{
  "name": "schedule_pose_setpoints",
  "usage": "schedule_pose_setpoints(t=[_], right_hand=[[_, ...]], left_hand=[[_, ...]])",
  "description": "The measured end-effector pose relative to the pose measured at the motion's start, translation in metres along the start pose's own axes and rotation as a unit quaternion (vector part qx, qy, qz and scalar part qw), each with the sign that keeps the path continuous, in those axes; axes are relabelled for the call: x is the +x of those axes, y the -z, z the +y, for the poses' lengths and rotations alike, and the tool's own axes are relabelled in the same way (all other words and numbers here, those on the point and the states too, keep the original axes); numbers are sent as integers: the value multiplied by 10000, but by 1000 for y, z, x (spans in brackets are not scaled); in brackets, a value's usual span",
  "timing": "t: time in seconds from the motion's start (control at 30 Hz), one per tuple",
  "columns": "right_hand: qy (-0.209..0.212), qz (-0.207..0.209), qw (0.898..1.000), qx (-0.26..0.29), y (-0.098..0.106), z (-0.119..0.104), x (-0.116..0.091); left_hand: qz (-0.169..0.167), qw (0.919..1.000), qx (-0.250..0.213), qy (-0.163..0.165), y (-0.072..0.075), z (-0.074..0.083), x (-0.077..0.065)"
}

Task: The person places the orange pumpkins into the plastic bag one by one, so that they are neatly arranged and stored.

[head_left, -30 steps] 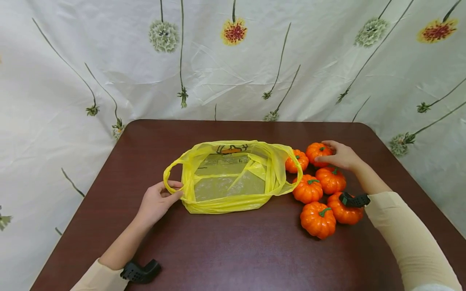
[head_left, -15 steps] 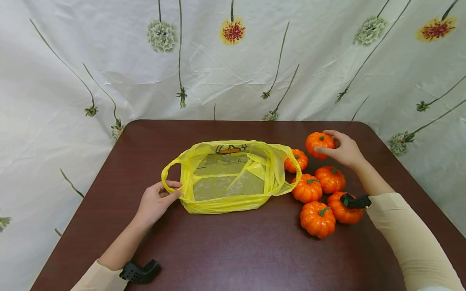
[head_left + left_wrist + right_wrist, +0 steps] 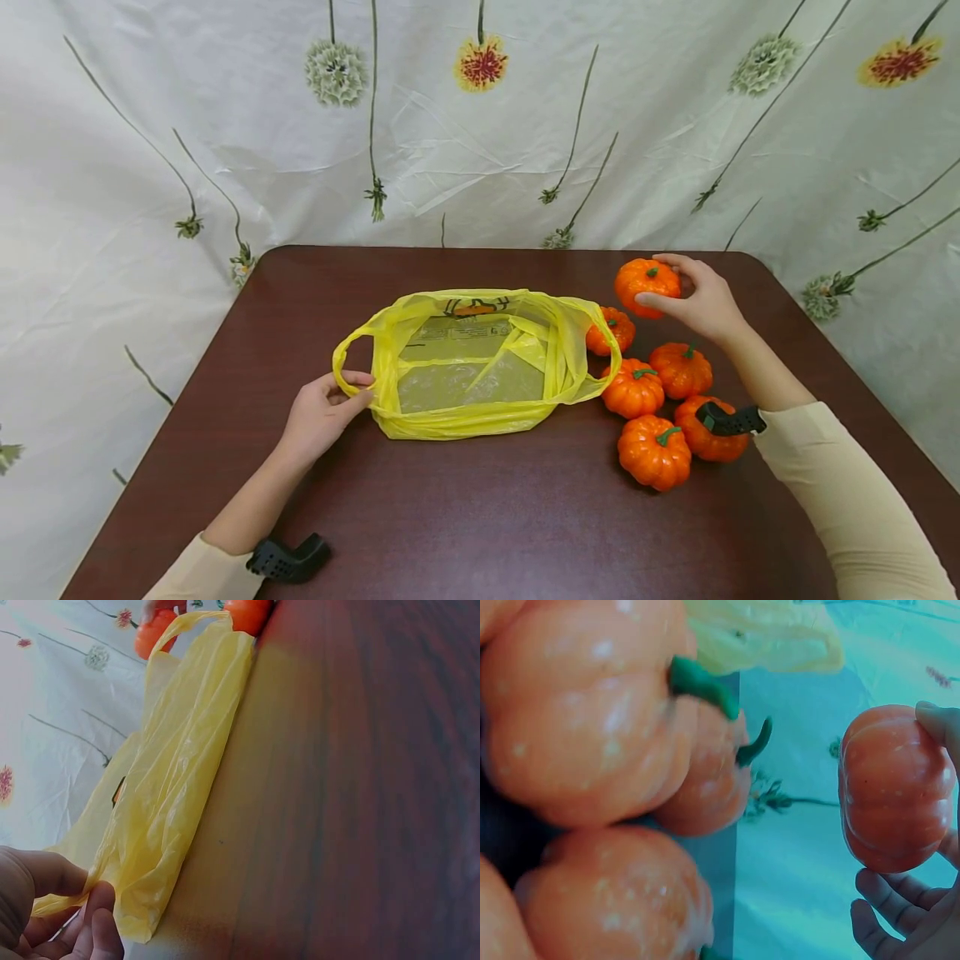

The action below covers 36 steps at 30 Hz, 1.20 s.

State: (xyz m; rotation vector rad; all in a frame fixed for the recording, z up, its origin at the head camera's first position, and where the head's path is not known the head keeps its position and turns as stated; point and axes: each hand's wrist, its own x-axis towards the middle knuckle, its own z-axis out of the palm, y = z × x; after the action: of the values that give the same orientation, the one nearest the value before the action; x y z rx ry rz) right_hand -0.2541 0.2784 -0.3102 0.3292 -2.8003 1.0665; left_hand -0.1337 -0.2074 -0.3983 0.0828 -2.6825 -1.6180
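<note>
A yellow plastic bag (image 3: 465, 421) lies on the table with its mouth spread wide, its inside visible from above. My left hand (image 3: 321, 418) pinches the bag at its left edge by the handle loop; the left wrist view shows thumb and finger closed on the thin plastic. My right hand (image 3: 705, 300) grips a small orange pumpkin (image 3: 647, 287) between thumb and fingers, held up off the table beyond the others. In the right wrist view that pumpkin (image 3: 896, 787) hangs apart from the rest. Several more orange pumpkins (image 3: 655, 452) with green stems sit right of the bag.
The dark brown table (image 3: 480, 517) has rounded far corners. Behind it hangs a white cloth (image 3: 262, 100) printed with flowers. One pumpkin (image 3: 611, 331) stands partly behind the bag's right handle. A black band (image 3: 288, 558) is on the left wrist.
My right hand has lifted the far pumpkin off the table, away from the group, and carried it slightly left. The left hand and the bag have stayed in place.
</note>
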Motion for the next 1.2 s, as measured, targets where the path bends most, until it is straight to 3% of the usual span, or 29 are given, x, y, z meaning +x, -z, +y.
schedule_pose_setpoints(t=[0.5, 1.2], right_hand=[[377, 10, 9988, 326, -15, -34, 3], [711, -643, 9903, 1004, -51, -76, 13]], left_hand=[[-4, 10000, 10, -19, 1, 0, 0], [7, 9999, -38, -99, 1, -3, 1]])
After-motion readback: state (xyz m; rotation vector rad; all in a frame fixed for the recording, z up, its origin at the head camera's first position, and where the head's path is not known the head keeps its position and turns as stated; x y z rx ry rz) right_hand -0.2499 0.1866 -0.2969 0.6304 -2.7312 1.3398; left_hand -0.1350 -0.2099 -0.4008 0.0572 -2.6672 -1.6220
